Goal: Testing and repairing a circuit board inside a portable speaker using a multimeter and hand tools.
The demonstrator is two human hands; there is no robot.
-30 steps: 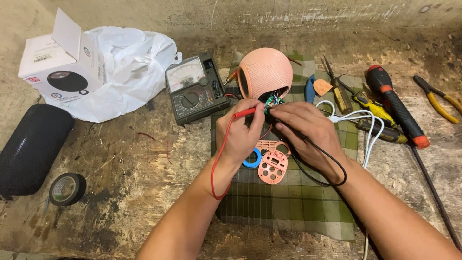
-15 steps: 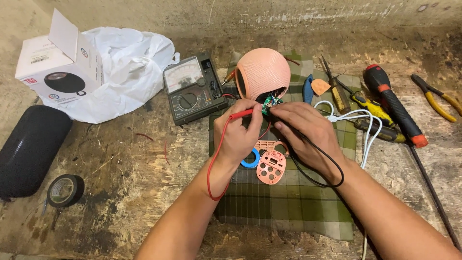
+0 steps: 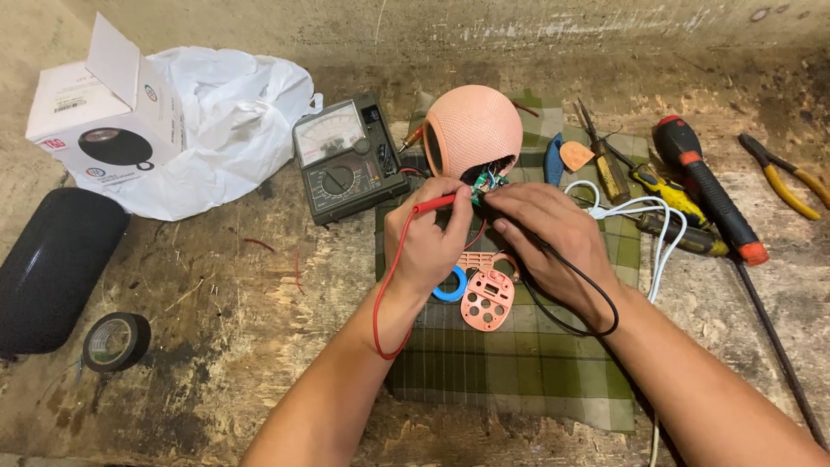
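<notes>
Pinching a red probe (image 3: 435, 204), left hand (image 3: 428, 242) has fingers closed round its shaft, tip aimed at the small circuit board (image 3: 486, 181) showing at the open underside of the salmon round speaker shell (image 3: 471, 134). Right hand (image 3: 545, 233) is curled shut on a black probe; only its black lead (image 3: 575, 285) shows, looping out past the wrist. Red lead (image 3: 380, 303) runs down beside the left wrist and curls back

vs 1 s and 0.5 s ago: no real change. Both hands stay on the same spot at the shell opening, probes at the same angle, shell sits where it was. Slight view shift only

Shell lies on its side at the top edge of a green plaid cloth (image 3: 519, 363) on the worktop (image 3: 242, 294), opening facing the hands. Just below the hands on the cloth: a salmon perforated plate (image 3: 488, 298) and a blue ring (image 3: 450, 285), ring partly under the left hand

Left of the shell: analog multimeter (image 3: 346, 160), touching the cloth edge

Right of the shell: blue pry tool (image 3: 553, 160), orange pick (image 3: 575, 156), white cable (image 3: 640, 216), yellow-handled screwdrivers (image 3: 666, 195), large black-and-red screwdriver (image 3: 705, 186), yellow-handled pliers (image 3: 791, 177) at far right

Containers: white carton (image 3: 99, 112) far left, top flap standing open, inside can't be seen; white plastic bag (image 3: 225, 121) crumpled beside it, contents can't be told

Below those: black cylindrical speaker (image 3: 52, 268), black tape roll (image 3: 115, 340) near it
</notes>
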